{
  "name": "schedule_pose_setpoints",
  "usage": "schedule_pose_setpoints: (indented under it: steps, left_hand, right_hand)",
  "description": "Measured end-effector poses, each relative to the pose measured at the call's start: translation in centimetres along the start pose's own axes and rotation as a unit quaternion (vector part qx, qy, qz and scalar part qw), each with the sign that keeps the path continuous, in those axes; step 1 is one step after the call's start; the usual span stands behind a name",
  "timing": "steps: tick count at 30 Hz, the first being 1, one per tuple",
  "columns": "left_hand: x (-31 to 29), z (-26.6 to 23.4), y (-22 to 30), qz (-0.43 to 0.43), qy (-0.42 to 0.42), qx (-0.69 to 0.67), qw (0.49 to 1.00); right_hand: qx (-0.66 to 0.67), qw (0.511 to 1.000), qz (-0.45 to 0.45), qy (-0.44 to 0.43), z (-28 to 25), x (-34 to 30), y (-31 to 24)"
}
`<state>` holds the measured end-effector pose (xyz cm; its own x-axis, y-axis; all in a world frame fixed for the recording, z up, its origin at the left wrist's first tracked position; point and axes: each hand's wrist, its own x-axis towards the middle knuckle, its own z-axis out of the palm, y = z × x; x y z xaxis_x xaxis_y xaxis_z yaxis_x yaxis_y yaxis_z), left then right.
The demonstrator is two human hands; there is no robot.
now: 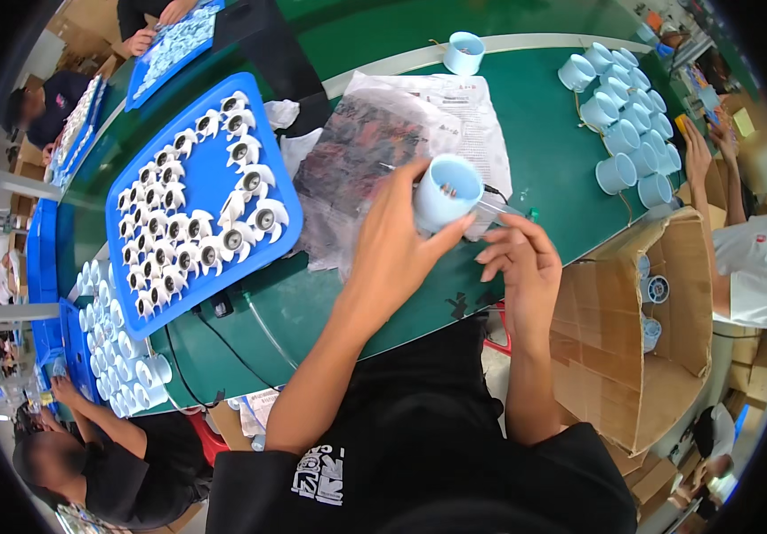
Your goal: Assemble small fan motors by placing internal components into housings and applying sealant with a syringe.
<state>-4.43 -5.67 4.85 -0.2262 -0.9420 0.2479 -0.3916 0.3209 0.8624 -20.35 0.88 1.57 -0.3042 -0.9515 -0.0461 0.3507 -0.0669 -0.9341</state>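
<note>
My left hand is wrapped round a light-blue plastic cup-shaped housing, held tilted so its open mouth shows. Small coppery parts are visible inside the housing. Close to its right side, my right hand pinches a thin, pale rod between thumb and forefinger. The rod's exact kind is too fine to make out. Beneath both hands, printed paper and a crumpled translucent plastic sheet cover part of the green table.
On the left, a blue tray holds several white fan wheels. Similar blue housings stand in rows at the right; another housing is at the back. An open cardboard box sits at the table's right edge. Other people work nearby.
</note>
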Motion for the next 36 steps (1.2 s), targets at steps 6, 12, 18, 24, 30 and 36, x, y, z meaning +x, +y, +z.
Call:
schedule_pose_setpoints:
  steps: [6,12,18,24,30,36]
  left_hand:
    - [3.0,3.3,0.4,0.004,-0.073,0.06,0.996]
    - [-0.4,3.5,1.0,0.028,-0.015,-0.078,0.996]
    - [-5.0,1.8,1.4,0.08,-0.007,-0.304,0.949]
    - [-8.9,-2.4,-1.0,-0.035,-0.042,-0.09,0.994]
    - [-9.1,-1.2,-3.1,0.003,-0.012,0.03,0.999]
    - [-9.4,-1.5,-3.5,-0.006,-0.007,0.029,1.0]
  right_hand:
    - [0.125,0.984,0.124,-0.009,-0.6,-1.7,1.8]
    - [0.244,0.958,0.126,-0.08,-1.7,-1.1,2.8]
    - [0.166,0.981,0.029,-0.096,0.8,1.2,3.9]
    - [0.361,0.919,0.062,-0.146,2.1,3.5,2.3]
    - [0.534,0.812,-0.037,-0.231,4.2,5.1,0.7]
    - [0.32,0.905,-0.1,-0.262,3.0,3.7,-1.3]
